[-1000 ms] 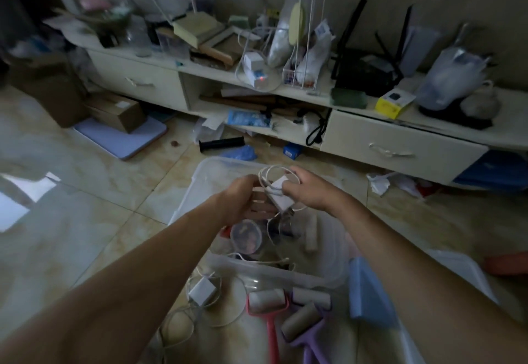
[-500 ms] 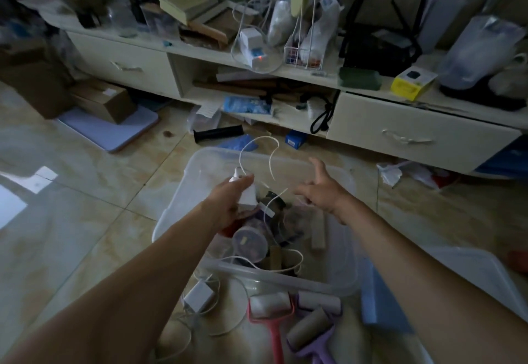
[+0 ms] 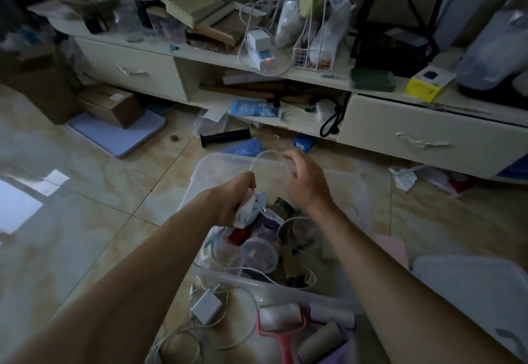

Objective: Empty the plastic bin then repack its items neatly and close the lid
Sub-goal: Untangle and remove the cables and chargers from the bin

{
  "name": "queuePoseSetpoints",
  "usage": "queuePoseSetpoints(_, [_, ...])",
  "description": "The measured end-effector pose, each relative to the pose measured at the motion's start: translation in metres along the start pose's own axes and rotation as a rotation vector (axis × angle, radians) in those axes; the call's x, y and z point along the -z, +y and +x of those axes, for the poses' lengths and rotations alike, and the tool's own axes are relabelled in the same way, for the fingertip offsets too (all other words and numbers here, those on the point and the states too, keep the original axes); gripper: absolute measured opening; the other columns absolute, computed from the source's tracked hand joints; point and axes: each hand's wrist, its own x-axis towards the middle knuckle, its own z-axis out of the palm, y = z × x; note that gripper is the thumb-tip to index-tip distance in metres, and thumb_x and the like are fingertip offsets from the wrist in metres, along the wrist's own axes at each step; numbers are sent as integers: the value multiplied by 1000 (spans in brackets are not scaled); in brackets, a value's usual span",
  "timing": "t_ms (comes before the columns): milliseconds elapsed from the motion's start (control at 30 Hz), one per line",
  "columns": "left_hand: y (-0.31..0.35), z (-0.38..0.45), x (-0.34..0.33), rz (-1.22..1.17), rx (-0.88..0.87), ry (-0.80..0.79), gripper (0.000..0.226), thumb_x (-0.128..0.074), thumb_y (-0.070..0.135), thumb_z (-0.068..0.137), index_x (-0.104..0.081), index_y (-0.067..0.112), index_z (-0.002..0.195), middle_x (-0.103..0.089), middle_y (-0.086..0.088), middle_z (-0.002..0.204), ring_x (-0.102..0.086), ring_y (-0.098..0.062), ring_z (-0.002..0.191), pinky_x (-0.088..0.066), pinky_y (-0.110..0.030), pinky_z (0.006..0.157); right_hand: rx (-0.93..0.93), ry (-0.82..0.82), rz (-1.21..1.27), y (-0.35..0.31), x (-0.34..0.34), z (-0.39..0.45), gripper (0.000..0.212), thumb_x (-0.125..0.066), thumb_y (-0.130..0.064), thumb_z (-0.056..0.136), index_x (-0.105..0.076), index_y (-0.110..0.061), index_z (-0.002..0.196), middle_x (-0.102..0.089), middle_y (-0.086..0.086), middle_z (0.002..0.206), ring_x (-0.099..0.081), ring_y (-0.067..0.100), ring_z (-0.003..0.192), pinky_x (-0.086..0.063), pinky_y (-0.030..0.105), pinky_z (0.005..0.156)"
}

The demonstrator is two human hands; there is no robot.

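The clear plastic bin (image 3: 360,192) stands on the floor in front of me, with several small items inside. Among them are a lidded clear tub (image 3: 258,255) and a dark jar (image 3: 281,209). My left hand (image 3: 228,202) is over the bin, gripping a white charger block (image 3: 246,215). The charger's white cable (image 3: 267,153) arcs up from that hand to my right hand (image 3: 305,183), whose fingertips pinch the loop. The bin's lid (image 3: 468,286) lies on the floor to the right.
On the floor near me lie another white charger with its cable (image 3: 206,305), a pink lint roller (image 3: 281,318) and a purple lint roller (image 3: 323,340). A low cream cabinet (image 3: 414,132) with a cluttered top runs behind the bin. A cardboard box (image 3: 114,105) sits far left.
The charger went from both hands into my left hand alone. My right hand opened and let go, then came back and pinched the raised cable loop.
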Motion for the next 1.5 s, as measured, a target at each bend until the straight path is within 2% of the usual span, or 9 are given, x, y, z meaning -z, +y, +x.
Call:
queuePoseSetpoints(167, [-4,5,3,-256,4,-128,24,-46,21,83,-54,7,101,-60,-16,89,-56,-29,74,-47,-35,75,-132,-308,354,-7,-1,-5,24,-42,-29,87,-64,-20,83,-67,-1,79,-64,17,78,-54,37,72])
queuePoseSetpoints(367, [-18,4,6,-262,-19,-288,24,-72,30,86,-61,11,96,-66,-11,79,-64,-20,65,-55,-28,54,-296,-150,312,18,0,-11,34,-36,-23,93,-57,-14,68,-63,14,76,-62,30,77,-53,46,73])
queuePoseSetpoints(467, [-20,8,12,-369,-40,-313,40,-81,34,75,-59,12,100,-67,-9,93,-65,-19,87,-51,-32,70,-368,-163,182,39,7,-9,34,-41,-17,94,-64,-11,70,-65,8,75,-63,23,76,-51,39,73])
queuePoseSetpoints(667, [-23,23,32,-910,-184,-217,24,-58,29,81,-56,10,95,-53,-11,85,-56,-24,80,-50,-51,91,-315,-1067,-148,57,19,-24,37,-50,2,95,-81,-18,101,-75,2,113,-69,17,105,-57,29,85])
queuePoseSetpoints(767, [-24,23,25,-917,-273,-131,16,-51,16,93,-53,9,107,-51,-18,105,-57,-31,97,-46,-65,96,-408,-1223,94,49,13,-35,38,-47,2,91,-72,-6,119,-75,9,107,-70,25,106,-56,38,94])
queuePoseSetpoints(933, [-29,19,10,-624,-346,9,30,-54,16,95,-51,20,125,-43,-15,133,-60,-37,113,-55,-60,83,-398,-1215,641,15,24,-23,34,-44,-24,104,-61,0,120,-60,-2,74,-55,12,69,-48,23,69])
queuePoseSetpoints(1167, [-36,15,5,-513,-264,1,34,-48,20,95,-48,22,129,-42,-20,130,-62,-45,105,-58,-50,72,-151,-817,446,13,37,-3,25,-66,-32,94,-76,-10,104,-55,12,85,-41,22,70,-34,27,64])
queuePoseSetpoints(1333, [-35,7,1,-537,-225,2,37,-46,26,96,-46,17,132,-51,-21,119,-61,-32,80,-59,-38,57,-129,-694,297,14,36,-9,28,-60,-27,93,-76,-10,79,-54,-5,59,-41,6,54,-36,26,60])
queuePoseSetpoints(1500, [-36,10,4,-540,-215,-3,41,-46,25,94,-45,16,134,-53,-26,123,-66,-31,69,-59,-43,69,-83,-577,407,15,33,-9,35,-56,-25,93,-70,-13,63,-49,-2,53,-41,13,55,-38,34,70])
